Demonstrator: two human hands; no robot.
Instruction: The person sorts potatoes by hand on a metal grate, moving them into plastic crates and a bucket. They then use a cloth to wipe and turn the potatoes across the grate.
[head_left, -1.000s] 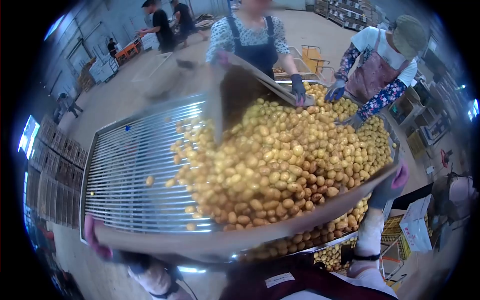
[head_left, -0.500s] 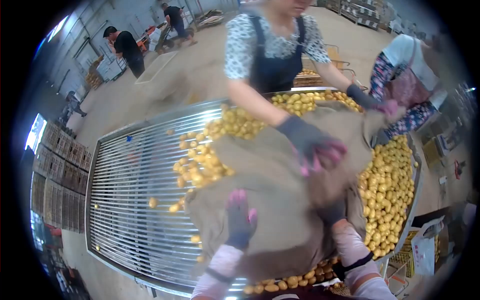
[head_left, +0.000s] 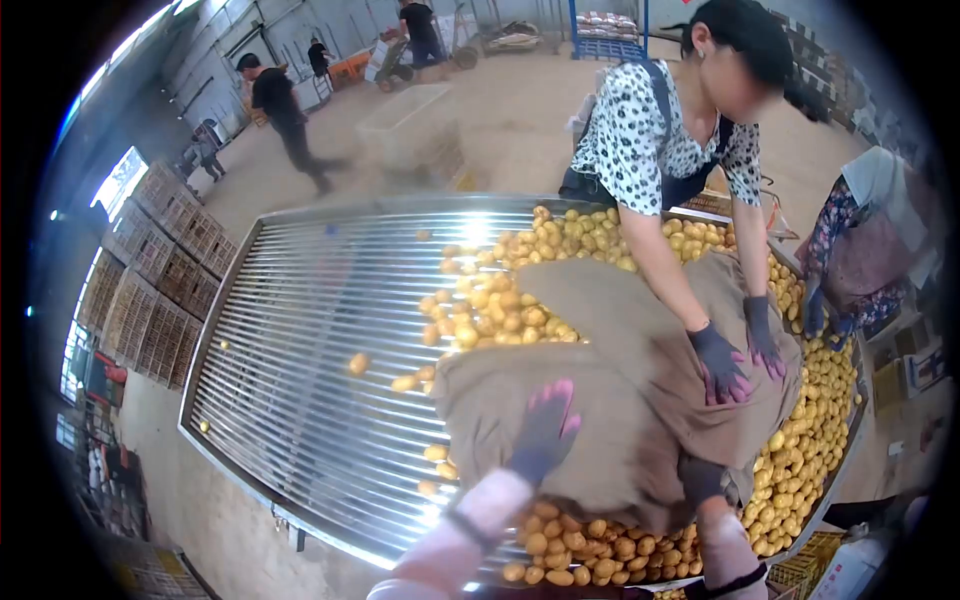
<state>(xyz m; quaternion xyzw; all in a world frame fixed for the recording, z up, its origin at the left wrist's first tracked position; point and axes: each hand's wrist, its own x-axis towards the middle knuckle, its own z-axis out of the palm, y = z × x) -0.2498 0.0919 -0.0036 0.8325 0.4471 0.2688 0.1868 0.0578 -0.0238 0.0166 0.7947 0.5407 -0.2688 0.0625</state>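
Note:
A large brown cloth (head_left: 600, 400) lies rumpled over a heap of yellow potatoes (head_left: 800, 470) on a sorting table of metal rollers (head_left: 310, 360). My left hand (head_left: 545, 432), in a grey glove with pink fingertips, rests on the cloth's near left part, fingers spread. At the cloth's near right edge is my right hand (head_left: 702, 482), also gloved; its fingers are hidden by the cloth's folds. Across the table, a co-worker in a spotted top presses both gloved hands flat on the cloth's right part.
Another person (head_left: 870, 240) bends at the table's right end, a gloved hand by the potatoes. Stacked crates (head_left: 160, 280) stand at the left. Several people are farther back. A yellow crate (head_left: 808, 562) and a box are at the lower right.
The view has shifted, so the table appears lower and farther right. The co-worker's hands, formerly apart, now lie close together on the cloth. More potatoes show along the cloth's near edge.

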